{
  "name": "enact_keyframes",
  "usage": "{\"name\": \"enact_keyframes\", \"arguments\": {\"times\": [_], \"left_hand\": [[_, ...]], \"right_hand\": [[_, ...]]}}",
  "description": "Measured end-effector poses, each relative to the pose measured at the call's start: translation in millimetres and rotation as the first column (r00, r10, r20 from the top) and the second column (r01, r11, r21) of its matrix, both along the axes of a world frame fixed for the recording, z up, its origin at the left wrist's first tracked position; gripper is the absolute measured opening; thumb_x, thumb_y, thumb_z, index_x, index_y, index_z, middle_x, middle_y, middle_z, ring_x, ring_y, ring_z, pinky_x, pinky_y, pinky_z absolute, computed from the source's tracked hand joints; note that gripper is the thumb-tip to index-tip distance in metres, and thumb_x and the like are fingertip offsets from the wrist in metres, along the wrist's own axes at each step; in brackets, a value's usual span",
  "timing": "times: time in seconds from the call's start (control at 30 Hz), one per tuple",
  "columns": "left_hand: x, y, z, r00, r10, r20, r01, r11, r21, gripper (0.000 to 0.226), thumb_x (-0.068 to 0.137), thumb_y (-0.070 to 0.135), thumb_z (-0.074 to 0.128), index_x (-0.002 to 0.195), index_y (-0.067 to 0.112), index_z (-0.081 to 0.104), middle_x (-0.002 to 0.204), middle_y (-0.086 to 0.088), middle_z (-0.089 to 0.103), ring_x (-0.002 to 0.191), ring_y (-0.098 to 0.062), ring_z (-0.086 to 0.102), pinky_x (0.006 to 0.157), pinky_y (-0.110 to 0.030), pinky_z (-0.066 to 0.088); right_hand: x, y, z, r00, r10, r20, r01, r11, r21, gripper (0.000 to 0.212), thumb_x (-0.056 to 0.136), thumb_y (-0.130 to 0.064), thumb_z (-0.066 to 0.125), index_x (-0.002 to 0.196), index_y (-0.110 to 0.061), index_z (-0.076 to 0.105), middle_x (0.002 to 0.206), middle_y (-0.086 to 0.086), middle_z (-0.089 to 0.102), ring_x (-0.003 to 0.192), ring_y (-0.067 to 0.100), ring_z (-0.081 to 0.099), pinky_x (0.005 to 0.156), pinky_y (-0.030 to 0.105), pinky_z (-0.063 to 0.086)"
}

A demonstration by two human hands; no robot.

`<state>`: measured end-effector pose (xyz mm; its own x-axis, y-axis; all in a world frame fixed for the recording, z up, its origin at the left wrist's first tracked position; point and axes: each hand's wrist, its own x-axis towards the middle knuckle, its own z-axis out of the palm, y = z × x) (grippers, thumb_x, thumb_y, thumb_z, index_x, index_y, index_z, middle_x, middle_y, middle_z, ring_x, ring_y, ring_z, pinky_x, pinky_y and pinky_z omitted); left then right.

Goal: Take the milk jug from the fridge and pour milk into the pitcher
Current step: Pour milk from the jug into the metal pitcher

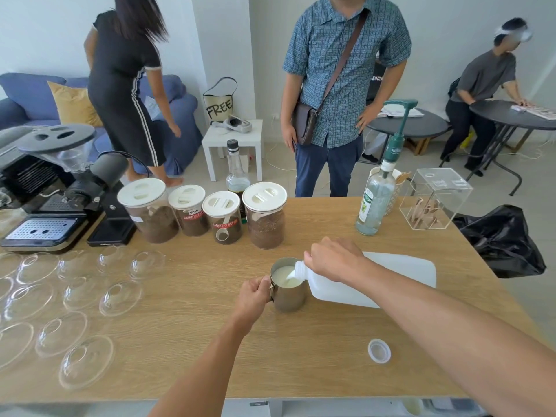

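Observation:
A steel pitcher (289, 297) stands on the wooden table (186, 350), partly full of milk. My left hand (252, 293) grips its handle on the left side. A white plastic milk jug (391, 278) lies tipped over to the left, its open neck over the pitcher's rim, and a thin stream of milk runs from it into the pitcher. My right hand (334, 260) holds the jug near its neck from above. The jug's white cap (379, 351) lies upside down on the table to the near right.
Several lidded jars (264, 215) of coffee stand behind the pitcher. Clear dome lids (87, 361) cover the table's left part. An espresso machine (45, 218) sits far left, a pump bottle (376, 200) and acrylic box (433, 200) far right. A person (340, 94) stands across the table.

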<state>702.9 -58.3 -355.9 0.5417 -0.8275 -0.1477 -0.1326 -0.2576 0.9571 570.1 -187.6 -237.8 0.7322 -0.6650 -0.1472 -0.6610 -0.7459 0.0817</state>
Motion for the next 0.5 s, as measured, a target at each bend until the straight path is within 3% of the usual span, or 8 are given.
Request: {"name": "enact_keyframes", "arguments": {"times": [0.13, 0.5], "left_hand": [[-0.5, -0.2, 0.9, 1.0, 0.004, -0.016, -0.004, 1.0, -0.002, 0.048, 0.102, 0.012, 0.041, 0.056, 0.02, 0.033, 0.053, 0.006, 0.027, 0.051, -0.008, 0.024, 0.049, -0.01, 0.032], [2.1, -0.7, -3.7, 1.0, 0.001, 0.001, -0.001, 0.999, 0.037, 0.044, 0.102, 0.015, 0.041, 0.059, 0.019, 0.034, 0.054, 0.005, 0.029, 0.053, -0.01, 0.025, 0.054, -0.019, 0.033]], "right_hand": [[0.8, 0.4, -1.7, 1.0, -0.019, 0.005, 0.019, 1.0, -0.001, 0.049, 0.101, -0.03, 0.026, 0.056, -0.014, 0.038, 0.061, 0.003, 0.043, 0.051, 0.017, 0.037, 0.057, 0.031, 0.034], [2.1, -0.3, -2.2, 1.0, -0.019, 0.003, 0.019, 1.0, 0.01, 0.049, 0.102, -0.029, 0.026, 0.057, -0.014, 0.039, 0.061, 0.003, 0.043, 0.051, 0.017, 0.038, 0.057, 0.032, 0.034]]}}
